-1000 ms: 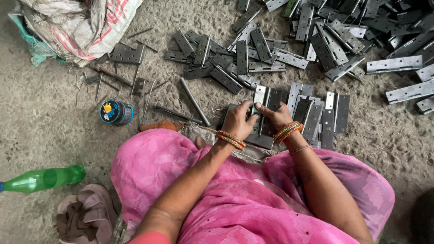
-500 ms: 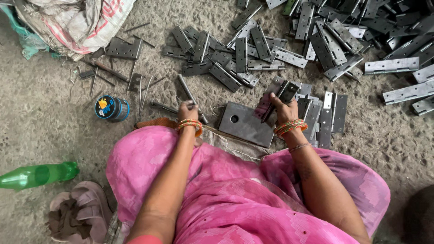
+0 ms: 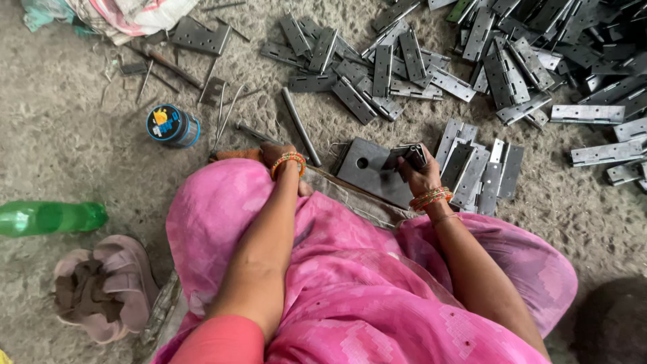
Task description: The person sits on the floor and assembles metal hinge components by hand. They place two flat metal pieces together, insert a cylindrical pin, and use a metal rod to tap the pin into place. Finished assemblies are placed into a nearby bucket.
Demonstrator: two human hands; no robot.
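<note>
Over flat plate [image 3: 369, 172]: right hand [image 3: 419, 176] grip clenched round hinge [image 3: 408, 156]; left hand [image 3: 278, 155] grip unclear.

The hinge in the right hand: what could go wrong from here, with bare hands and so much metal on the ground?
1. The right hand grips the hinge bare, so a sharp edge might cut it.
2. The hinge is held over the plate; if dropped, it may hit the lap.
3. The left hand is beside loose rods, which might roll or jab.

Grey folded hinge [image 3: 410, 156] in fingers, above holed plate [image 3: 369, 172]
</note>
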